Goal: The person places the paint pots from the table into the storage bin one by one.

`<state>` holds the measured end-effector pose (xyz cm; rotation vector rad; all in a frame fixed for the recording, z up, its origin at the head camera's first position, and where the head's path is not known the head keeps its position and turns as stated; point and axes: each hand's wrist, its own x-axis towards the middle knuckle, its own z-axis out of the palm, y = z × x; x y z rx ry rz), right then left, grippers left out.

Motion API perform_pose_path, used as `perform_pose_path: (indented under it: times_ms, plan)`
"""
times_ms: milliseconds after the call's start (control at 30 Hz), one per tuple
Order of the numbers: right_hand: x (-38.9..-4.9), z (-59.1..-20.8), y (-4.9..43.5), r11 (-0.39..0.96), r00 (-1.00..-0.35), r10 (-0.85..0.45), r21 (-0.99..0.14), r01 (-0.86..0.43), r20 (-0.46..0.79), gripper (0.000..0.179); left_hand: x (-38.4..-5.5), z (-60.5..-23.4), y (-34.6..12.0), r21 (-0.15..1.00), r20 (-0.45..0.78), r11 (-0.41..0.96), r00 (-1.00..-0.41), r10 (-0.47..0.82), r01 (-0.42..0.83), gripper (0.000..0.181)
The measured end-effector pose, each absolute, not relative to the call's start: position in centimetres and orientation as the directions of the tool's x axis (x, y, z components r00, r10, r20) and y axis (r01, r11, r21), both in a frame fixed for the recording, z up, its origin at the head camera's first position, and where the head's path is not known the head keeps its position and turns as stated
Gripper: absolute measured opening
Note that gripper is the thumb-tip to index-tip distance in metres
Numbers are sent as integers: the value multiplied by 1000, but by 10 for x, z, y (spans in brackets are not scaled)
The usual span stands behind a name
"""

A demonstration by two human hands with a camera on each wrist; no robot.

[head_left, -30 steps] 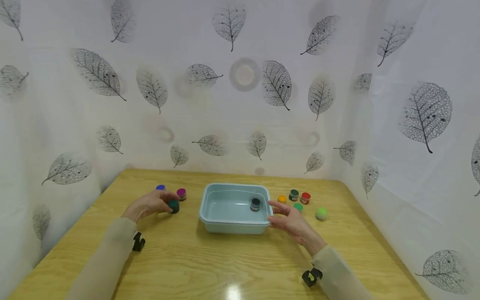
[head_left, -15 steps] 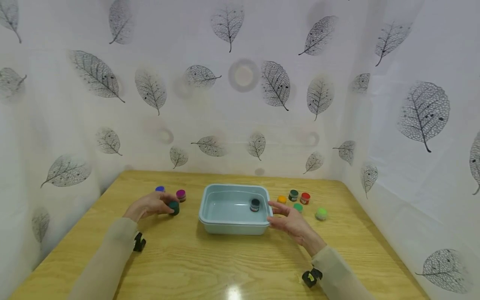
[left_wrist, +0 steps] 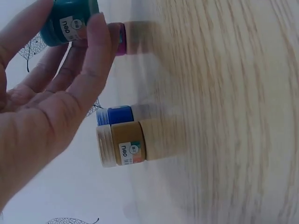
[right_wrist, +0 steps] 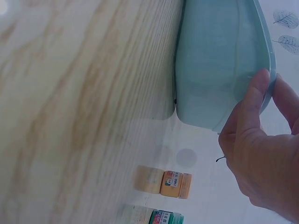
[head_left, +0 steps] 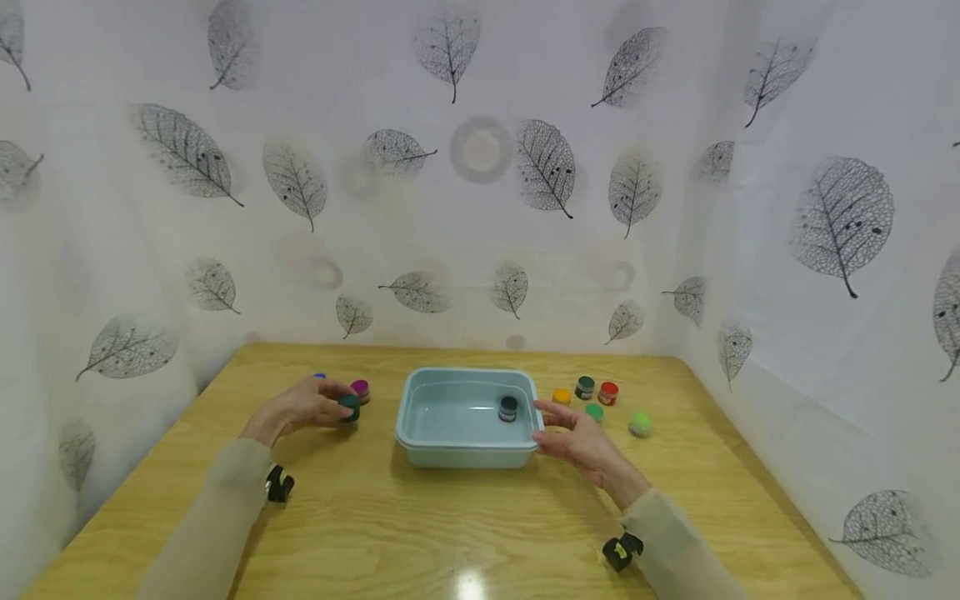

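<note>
My left hand (head_left: 303,407) pinches a teal paint jar (left_wrist: 70,23) between thumb and fingers, left of the basin. In the left wrist view the jar is raised off the wood. A magenta jar (head_left: 361,390) stands just behind it. Below the hand in that same view are a blue jar (left_wrist: 120,115) and an ochre jar (left_wrist: 128,144). My right hand (head_left: 588,450) grips the right rim of the light blue plastic basin (head_left: 468,457), its thumb and a finger on either side of the edge. One dark paint jar (head_left: 508,408) stands inside the basin, toward the right.
Right of the basin stand an orange jar (head_left: 562,397), a dark green jar (head_left: 585,387), a red jar (head_left: 608,393), a green jar (head_left: 595,412) and a light green jar (head_left: 641,425). A leaf-print curtain (head_left: 465,225) encloses the wooden table (head_left: 390,533) behind and at both sides.
My left hand has lifted the teal jar slightly, and it now overlaps the magenta jar more in the head view. The right hand and basin stay put; the head view shifts a little.
</note>
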<state>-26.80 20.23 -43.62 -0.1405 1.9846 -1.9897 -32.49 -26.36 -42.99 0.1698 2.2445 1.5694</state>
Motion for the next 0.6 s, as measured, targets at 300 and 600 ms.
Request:
perform_pose_path:
  times_ms: [300,600]
  plan:
    - [-269,-434,203,37,-942,-297,-988,152,-157,67,-324,-415,-247,967,-157,244,-916,369,-68,58]
    - [-268,-433,202,35,-941,-295,-986,161,-164,67,-321,-418,-225,982,-37,188,-951,307,22,56]
